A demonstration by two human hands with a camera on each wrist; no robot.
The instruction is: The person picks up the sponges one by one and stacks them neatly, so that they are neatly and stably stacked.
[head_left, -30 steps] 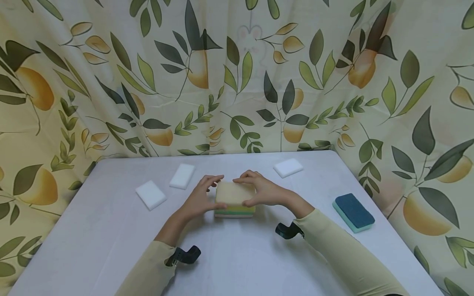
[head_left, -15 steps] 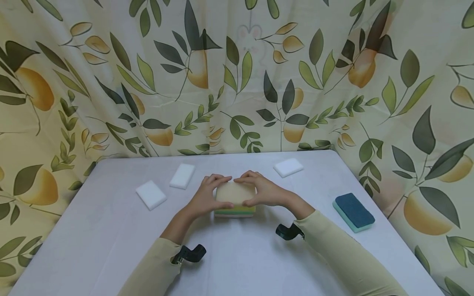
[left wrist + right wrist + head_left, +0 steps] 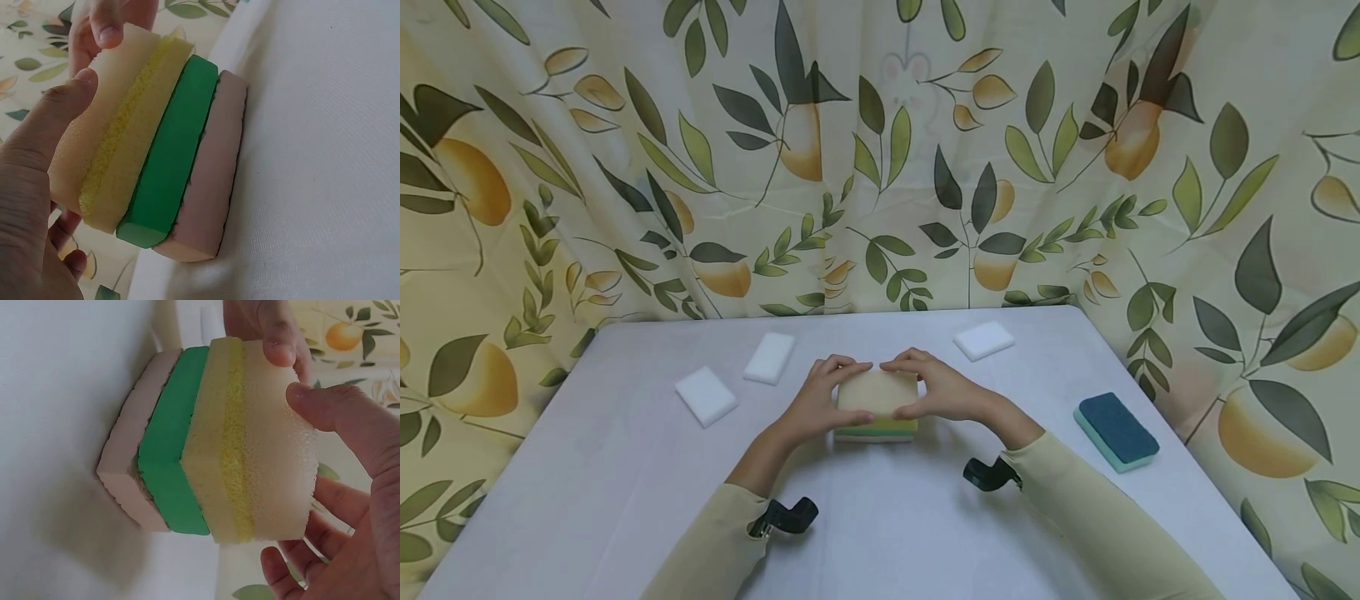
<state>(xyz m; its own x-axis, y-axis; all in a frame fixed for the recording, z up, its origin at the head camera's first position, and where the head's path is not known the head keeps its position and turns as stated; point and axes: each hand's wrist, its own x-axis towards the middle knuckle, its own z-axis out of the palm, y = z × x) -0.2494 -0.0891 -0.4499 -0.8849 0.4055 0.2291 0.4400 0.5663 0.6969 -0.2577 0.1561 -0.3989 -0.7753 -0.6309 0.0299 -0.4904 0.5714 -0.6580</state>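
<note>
Sponges are stacked at the middle of the table. A cream porous sponge [image 3: 877, 392] lies on top, over a pale yellow sponge [image 3: 139, 144] with a rough bright yellow layer. Below these come a green sponge [image 3: 169, 153] and, lowest, a pinkish sponge [image 3: 212, 169] on the tablecloth. My left hand [image 3: 815, 402] holds the cream sponge from the left, thumb along its near side and fingers around the back. From the right, my right hand [image 3: 953, 392] grips the same sponge likewise. In the head view the fingertips of both hands almost meet behind it.
Two white foam pads [image 3: 706, 396] lie at the back left and another white pad [image 3: 984, 341] at the back right. A dark-blue-topped teal sponge [image 3: 1116, 431] lies near the right edge of the white-covered table [image 3: 880, 533]. Behind hangs a fruit-patterned curtain [image 3: 880, 225].
My left hand has moved right and closed in around the cream sponge. My right hand has shifted very slightly to the right. The stack stays in place.
</note>
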